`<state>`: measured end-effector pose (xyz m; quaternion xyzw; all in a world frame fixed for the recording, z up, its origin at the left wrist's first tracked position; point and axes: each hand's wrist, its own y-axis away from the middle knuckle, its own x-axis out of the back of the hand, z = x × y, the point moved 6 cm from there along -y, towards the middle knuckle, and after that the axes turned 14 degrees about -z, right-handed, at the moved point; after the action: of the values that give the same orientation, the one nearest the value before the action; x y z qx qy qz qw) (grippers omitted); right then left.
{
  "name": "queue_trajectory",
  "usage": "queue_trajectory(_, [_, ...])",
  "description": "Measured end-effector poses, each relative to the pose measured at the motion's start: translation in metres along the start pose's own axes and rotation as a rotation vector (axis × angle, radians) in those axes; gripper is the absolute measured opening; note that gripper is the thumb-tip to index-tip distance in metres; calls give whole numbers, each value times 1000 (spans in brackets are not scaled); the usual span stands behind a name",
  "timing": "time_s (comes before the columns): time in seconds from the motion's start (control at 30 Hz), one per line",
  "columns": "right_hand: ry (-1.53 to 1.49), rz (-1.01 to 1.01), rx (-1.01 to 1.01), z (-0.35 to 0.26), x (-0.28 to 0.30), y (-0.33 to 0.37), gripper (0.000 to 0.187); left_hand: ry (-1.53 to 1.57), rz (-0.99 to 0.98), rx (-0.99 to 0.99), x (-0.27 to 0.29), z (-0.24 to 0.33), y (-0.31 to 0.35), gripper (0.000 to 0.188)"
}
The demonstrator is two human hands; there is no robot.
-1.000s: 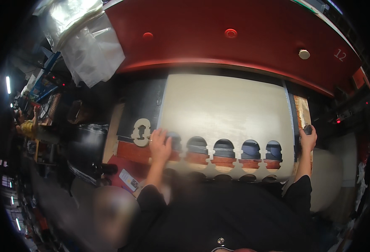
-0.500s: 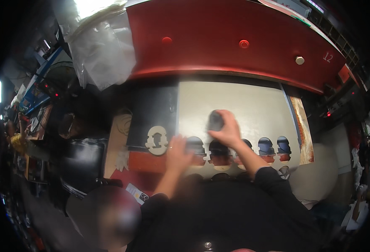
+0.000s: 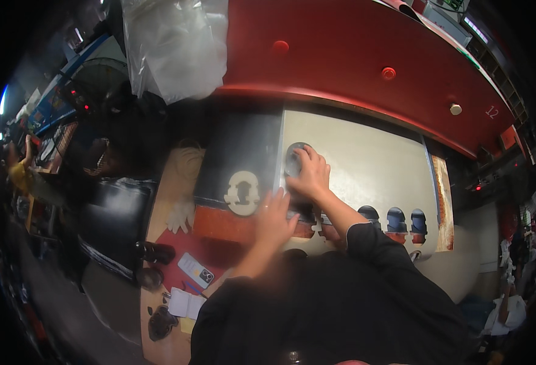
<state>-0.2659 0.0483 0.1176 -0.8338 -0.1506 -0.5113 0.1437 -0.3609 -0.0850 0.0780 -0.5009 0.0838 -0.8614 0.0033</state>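
Observation:
My right hand (image 3: 309, 175) grips a dark oval cutting die (image 3: 293, 159), fingers curled over its top, at the left edge of a pale board (image 3: 365, 158). Part of the die is hidden under the hand. Below it, my left hand (image 3: 274, 220) lies with fingers stretched over the board's near left corner, holding nothing I can see. Left of that hand, a cream oval piece with a shaped hole (image 3: 236, 204) rests on a dark sheet (image 3: 237, 146). Several oval cut-outs (image 3: 395, 222) line the board's near edge.
A red machine beam (image 3: 335, 55) with buttons spans the far side, a clear plastic bag (image 3: 176, 55) hanging at its left. On the wooden side table (image 3: 158, 347) lie a phone (image 3: 196, 270), a notepad (image 3: 185, 303) and a pale glove (image 3: 181, 215).
My right hand has moved left with the die, from the middle of the board to its left edge. My left hand stays near the corner. The view has shifted, showing more of the side table.

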Motion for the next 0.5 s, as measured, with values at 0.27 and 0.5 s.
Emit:
queue_trajectory(0.27, [9, -24, 2, 4, -2, 7, 73, 23, -34, 16, -3, -1, -3, 61])
queue_trajectory(0.5, [-394, 13, 4, 79, 51, 22, 72, -16, 140, -18, 9, -3, 33, 57])
